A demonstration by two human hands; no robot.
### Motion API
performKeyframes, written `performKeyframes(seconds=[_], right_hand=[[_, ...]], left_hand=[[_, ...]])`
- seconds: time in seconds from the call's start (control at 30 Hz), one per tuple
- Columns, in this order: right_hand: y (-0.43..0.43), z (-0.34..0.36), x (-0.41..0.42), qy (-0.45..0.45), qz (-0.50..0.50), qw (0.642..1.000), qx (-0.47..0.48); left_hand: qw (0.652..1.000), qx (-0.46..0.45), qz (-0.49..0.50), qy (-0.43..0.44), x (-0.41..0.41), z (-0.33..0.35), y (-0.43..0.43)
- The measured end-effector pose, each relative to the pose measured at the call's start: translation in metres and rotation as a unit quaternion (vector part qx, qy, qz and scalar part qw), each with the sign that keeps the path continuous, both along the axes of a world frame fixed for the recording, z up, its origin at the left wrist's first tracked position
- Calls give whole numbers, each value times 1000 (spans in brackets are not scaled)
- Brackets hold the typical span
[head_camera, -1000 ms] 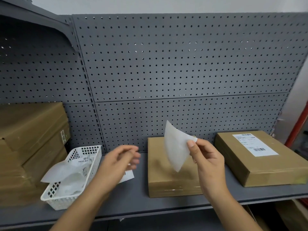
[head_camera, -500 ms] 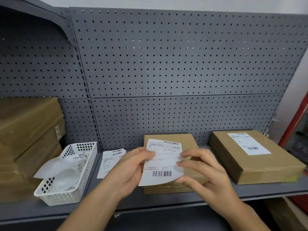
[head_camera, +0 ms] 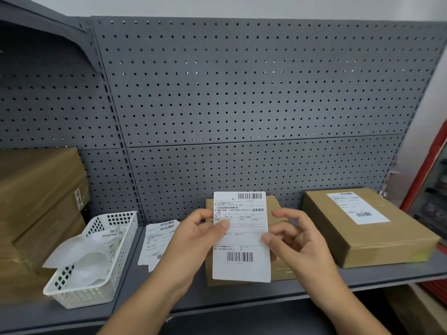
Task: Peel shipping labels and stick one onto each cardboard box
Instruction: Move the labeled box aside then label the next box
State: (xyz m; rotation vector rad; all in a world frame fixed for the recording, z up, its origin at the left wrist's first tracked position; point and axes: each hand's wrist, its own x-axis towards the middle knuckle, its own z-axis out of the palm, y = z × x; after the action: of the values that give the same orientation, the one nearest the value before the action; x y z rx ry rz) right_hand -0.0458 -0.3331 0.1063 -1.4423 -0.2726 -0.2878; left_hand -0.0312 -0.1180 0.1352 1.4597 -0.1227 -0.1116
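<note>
A grey shelf [head_camera: 242, 294] backed by pegboard [head_camera: 242, 93] carries two boxes, the right box [head_camera: 362, 238] labelled. A white basket [head_camera: 101, 281] holds what look like peeled backings. Left hand [head_camera: 193, 238] and right hand [head_camera: 297, 240] pinch a label [head_camera: 242, 238] above the middle box [head_camera: 275, 209].

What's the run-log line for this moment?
left hand: holds shipping label | right hand: pinches its edge | middle box: unlabelled, behind | right box: labelled
</note>
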Motion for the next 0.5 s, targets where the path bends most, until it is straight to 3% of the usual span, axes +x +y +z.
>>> performKeyframes(seconds=[0.13,0.33,0.5], right_hand=[[-2,-1,7,-6,-5,1000,-5],[-9,-10,19,-40,-6,995,-86],[-25,-12,30,-29,-16,994,-100]], left_hand=[[1000,29,8,-7,1,-2,-1],[963,233,47,-128,7,-12,-4],[959,241,50,-140,16,-21,-6]])
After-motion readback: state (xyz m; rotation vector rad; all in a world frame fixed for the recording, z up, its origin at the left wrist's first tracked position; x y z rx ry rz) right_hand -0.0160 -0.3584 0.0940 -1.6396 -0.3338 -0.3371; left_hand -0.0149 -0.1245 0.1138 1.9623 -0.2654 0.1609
